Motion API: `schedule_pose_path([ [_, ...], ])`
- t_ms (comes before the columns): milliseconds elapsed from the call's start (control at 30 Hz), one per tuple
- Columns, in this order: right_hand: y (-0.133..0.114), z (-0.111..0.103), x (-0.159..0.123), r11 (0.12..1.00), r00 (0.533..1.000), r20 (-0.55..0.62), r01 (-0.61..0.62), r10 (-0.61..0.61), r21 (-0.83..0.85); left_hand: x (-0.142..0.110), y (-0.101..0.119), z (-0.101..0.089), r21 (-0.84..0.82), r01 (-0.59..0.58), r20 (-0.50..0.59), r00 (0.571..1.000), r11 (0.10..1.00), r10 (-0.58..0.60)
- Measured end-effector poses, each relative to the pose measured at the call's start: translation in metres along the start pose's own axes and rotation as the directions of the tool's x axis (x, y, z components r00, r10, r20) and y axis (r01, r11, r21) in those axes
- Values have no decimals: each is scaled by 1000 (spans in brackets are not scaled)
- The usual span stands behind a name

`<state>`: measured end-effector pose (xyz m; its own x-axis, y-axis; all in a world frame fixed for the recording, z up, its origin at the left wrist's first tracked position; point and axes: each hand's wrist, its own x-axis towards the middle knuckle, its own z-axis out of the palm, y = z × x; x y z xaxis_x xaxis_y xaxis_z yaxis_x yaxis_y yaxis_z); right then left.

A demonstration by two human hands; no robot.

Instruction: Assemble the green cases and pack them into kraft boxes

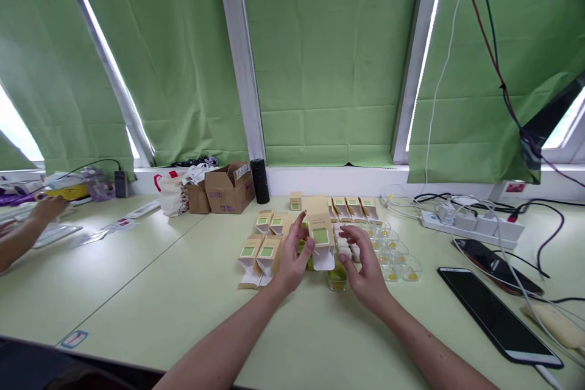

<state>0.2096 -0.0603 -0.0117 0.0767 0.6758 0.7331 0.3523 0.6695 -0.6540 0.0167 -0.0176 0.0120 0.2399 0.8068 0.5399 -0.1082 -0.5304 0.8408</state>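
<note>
Between my two hands a small tan cardboard box (321, 233) with a green window and an unfolded white bottom flap is held up. My left hand (292, 259) grips its left side, thumb at the lower edge. To the right, my right hand (365, 265) is curved open, fingers apart and holding nothing. Below the box stands a clear cup with green contents (337, 278), close to my right thumb. Small white pieces (343, 245) lie partly hidden behind the right fingers. Left of my left hand are several similar boxes (256, 256) with open flaps.
Several clear cups with yellow dots (397, 256) stand on the right, and a row of boxes (354, 209) behind. Farther right are a phone (496, 314), a power strip (473, 228) and cables. Cartons (230, 187) and a black bottle (260, 181) stand behind. Another person's arm (27, 231) is at far left.
</note>
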Motion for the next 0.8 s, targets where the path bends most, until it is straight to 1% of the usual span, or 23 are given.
schedule_pose_path([
  [133,-2,3,-3,995,998,49,-40,36,94,-1,4,4,3,63,23,998,998,-63],
  [267,-4,5,-4,983,997,68,-43,32,176,0,6,6,16,69,27,997,997,-70],
  [433,-4,4,-2,985,994,93,-67,52,161,-1,6,8,82,67,35,997,994,-70],
  [600,-4,3,-1,983,995,80,-72,59,169,-3,2,8,98,72,64,995,993,-78],
  [667,-4,3,0,976,994,72,-97,84,197,-3,3,7,106,51,60,997,993,-57],
  [700,-5,3,0,971,993,67,-111,99,210,-3,3,7,128,23,43,999,992,-29],
  [800,-5,3,0,961,990,50,-140,131,237,-2,6,5,249,-99,-15,994,963,106],
])
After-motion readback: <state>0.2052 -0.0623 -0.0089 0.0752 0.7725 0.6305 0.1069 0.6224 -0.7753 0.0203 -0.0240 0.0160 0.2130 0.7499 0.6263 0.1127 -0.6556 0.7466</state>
